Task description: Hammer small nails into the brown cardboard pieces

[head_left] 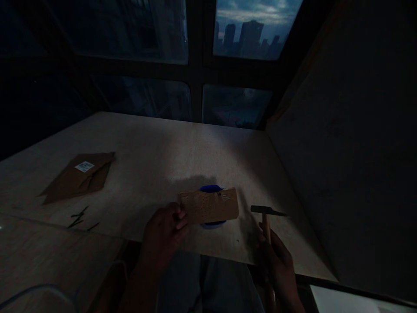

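Observation:
A flat piece of brown cardboard (pixel 208 208) lies across a blue round object (pixel 211 188), which shows only above and below it. My left hand (pixel 165 232) pinches the cardboard's left end between thumb and fingers. Small marks or holes dot the cardboard's face, with a row of short pale slits near its upper right. To the right, my right hand (pixel 276 254) is wrapped round the wooden handle of a hammer (pixel 266 226). Its dark metal head sits above the hand, apart from the cardboard, with the thin end pointing right.
Torn brown cardboard (pixel 74 180) with a white label lies at the table's left. Several dark nail-like pieces (pixel 78 217) are scattered in front of it. A wall (pixel 342 152) borders the table (pixel 146 143) on the right, windows at the back. A cable (pixel 42 287) runs lower left.

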`<state>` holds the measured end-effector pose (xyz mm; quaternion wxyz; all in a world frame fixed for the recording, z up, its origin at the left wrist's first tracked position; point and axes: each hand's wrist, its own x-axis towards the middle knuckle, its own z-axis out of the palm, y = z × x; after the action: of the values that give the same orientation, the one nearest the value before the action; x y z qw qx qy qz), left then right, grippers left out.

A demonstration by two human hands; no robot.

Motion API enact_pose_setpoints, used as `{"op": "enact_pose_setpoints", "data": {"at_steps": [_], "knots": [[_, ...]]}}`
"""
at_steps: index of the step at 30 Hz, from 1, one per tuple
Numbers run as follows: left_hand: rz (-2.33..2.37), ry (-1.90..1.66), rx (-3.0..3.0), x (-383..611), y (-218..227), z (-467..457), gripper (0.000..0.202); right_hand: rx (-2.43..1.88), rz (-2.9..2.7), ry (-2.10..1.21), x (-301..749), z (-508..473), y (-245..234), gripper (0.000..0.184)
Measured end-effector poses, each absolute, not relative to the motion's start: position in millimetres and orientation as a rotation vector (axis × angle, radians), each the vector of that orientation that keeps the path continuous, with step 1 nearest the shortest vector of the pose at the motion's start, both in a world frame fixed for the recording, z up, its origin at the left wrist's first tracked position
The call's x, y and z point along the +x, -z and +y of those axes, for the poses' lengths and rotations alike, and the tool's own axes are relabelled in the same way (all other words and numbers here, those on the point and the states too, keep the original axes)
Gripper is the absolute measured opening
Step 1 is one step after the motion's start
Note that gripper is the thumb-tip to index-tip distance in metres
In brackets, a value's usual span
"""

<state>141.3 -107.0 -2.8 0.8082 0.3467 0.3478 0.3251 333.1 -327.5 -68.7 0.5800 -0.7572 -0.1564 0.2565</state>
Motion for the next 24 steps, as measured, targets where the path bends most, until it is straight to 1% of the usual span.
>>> {"op": "enact_pose_setpoints", "data": {"at_steps": [2,5,8,10,13,18,21,24], "knots": [[0.847,-0.736,0.996,148,-3,-104,0.024,-1.855,-0.364,-0.556,343,-326,69,0.06],[0.987,-0.719,1.649,175,-14,-95,0.018,-1.98,-0.456,-0.506,365,-318,63,0.061],[0.805,-0.474,2.204,205,-15,-85,0.03,-2.049,-0.586,-0.496,387,-309,60,0.064],[0.698,-0.351,2.409,218,-10,-80,0.03,-2.08,-0.71,-0.486,399,-303,61,0.064],[0.641,-0.306,2.52,227,-3,-77,0.022,-2.113,-0.873,-0.428,406,-294,60,0.055],[0.651,-0.387,2.461,227,-3,-77,0.023,-2.279,-0.936,-0.395,400,-279,55,0.049],[0.675,-0.447,2.436,226,-7,-75,0.02,-2.286,-1.037,-0.361,399,-274,56,0.048],[0.751,-0.488,2.46,224,-10,-73,0.02,-2.288,-1.194,-0.297,401,-274,62,0.053]]}}
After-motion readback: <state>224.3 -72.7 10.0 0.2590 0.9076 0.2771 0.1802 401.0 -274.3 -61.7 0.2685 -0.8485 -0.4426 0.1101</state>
